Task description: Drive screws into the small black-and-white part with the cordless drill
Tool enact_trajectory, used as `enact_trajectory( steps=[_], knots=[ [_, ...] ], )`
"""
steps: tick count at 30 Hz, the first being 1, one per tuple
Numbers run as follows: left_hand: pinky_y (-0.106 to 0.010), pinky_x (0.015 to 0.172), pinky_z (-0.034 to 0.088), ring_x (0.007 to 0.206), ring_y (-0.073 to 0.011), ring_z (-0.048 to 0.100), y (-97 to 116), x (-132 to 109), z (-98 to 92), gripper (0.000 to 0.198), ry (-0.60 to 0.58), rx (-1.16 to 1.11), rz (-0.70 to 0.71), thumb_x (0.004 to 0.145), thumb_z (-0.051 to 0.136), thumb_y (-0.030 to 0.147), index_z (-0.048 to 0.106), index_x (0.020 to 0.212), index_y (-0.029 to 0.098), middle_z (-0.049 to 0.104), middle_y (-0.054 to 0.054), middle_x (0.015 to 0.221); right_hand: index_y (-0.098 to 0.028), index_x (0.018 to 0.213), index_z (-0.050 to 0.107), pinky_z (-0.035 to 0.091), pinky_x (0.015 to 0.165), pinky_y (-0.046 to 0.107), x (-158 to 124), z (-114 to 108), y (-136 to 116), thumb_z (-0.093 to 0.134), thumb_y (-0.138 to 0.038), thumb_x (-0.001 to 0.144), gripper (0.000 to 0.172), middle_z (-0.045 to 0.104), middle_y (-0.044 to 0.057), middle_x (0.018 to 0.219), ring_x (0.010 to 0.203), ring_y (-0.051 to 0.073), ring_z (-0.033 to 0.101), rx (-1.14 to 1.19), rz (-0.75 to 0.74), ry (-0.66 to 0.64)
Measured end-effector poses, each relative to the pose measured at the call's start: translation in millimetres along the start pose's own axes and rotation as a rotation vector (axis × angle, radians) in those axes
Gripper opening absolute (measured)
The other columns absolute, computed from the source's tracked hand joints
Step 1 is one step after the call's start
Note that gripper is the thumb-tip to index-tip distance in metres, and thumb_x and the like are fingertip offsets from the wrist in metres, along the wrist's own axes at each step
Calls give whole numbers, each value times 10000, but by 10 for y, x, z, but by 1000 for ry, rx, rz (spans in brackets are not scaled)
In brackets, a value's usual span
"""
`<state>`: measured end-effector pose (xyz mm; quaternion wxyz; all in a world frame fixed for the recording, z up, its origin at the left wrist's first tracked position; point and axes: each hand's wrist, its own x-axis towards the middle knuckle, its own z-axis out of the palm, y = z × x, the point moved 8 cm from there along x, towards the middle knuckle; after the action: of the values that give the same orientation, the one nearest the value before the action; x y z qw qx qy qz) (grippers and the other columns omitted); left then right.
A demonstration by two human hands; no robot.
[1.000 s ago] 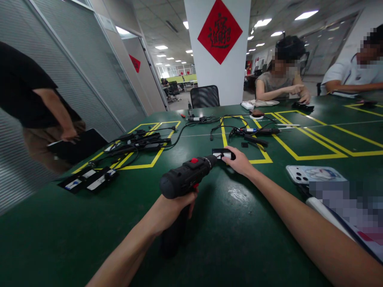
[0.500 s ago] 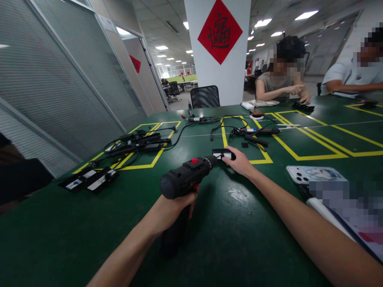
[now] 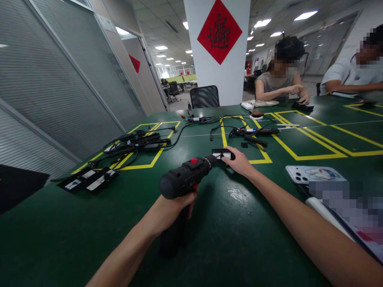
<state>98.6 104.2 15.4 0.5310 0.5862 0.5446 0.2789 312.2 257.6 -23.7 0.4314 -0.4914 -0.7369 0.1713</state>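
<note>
My left hand [image 3: 170, 209] is wrapped round the grip of a black cordless screwdriver [image 3: 186, 177] with a red switch on top. Its nose points at a small flat black part with a white label [image 3: 222, 153] on the green table [image 3: 74, 223]. My right hand [image 3: 239, 161] rests on the right end of that part, fingers curled over its edge, pinning it to the table.
Two black labelled parts [image 3: 88, 179] lie at the left. Black cables and adapters [image 3: 140, 141] fill a yellow-taped box. More tools [image 3: 254, 133] lie further back. A phone [image 3: 314, 174] lies at the right. Two people sit at the far right; a chair [image 3: 205, 96] stands behind.
A person in black at the far left has walked out of view. My hands, the screwdriver and the part have stayed in place.
</note>
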Motion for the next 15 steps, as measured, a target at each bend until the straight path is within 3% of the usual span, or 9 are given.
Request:
enact_trajectory(
  steps=[15],
  knots=[
    [-291,601,445,577,-148,527,29,-21,7,159,3,23,-12,828,508,281,566,929,172,563,16,592,-195,1230,554,409,976,365,-4,-15,-29,603,-324,780,471,596,80,1196,1092,224,560,9,3,-7]
  ],
)
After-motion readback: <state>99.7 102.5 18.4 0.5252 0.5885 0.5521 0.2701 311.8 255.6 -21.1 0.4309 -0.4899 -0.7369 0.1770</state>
